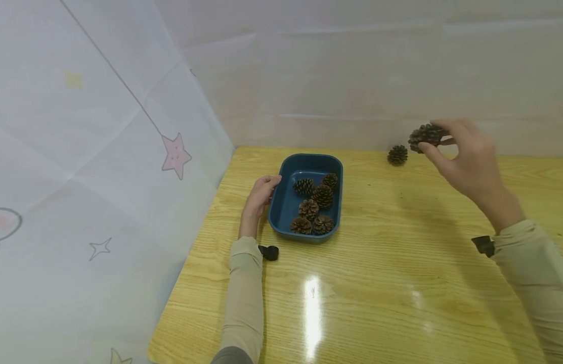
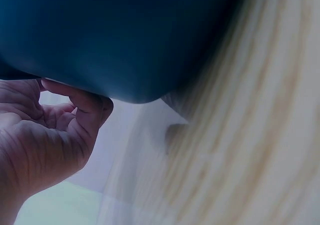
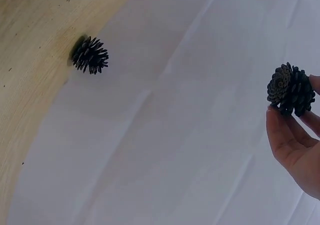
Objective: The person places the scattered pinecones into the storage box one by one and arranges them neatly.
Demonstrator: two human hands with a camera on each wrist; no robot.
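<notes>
My left hand (image 1: pixel 259 194) grips the left rim of a dark blue rectangular tub (image 1: pixel 285 208). In the left wrist view, the curled fingers of this hand (image 2: pixel 55 135) lie against the tub's wall (image 2: pixel 125 50). Several brown pine cones (image 1: pixel 322 196) lie inside the tub, mostly in its right and front part. Off to the right, my right hand (image 1: pixel 474 162) holds a pine cone (image 1: pixel 424 137) above the table, pinched between thumb and fingers. The right wrist view shows that cone (image 3: pixel 291 90) at the fingertips.
A single pine cone (image 1: pixel 397 155) sits on the yellow wooden table (image 1: pixel 377 273) at its back edge, below and left of the right hand. A pale sheet (image 1: pixel 354 76) hangs behind the table. Another sheet with printed stars (image 1: pixel 175 155) hangs at the left.
</notes>
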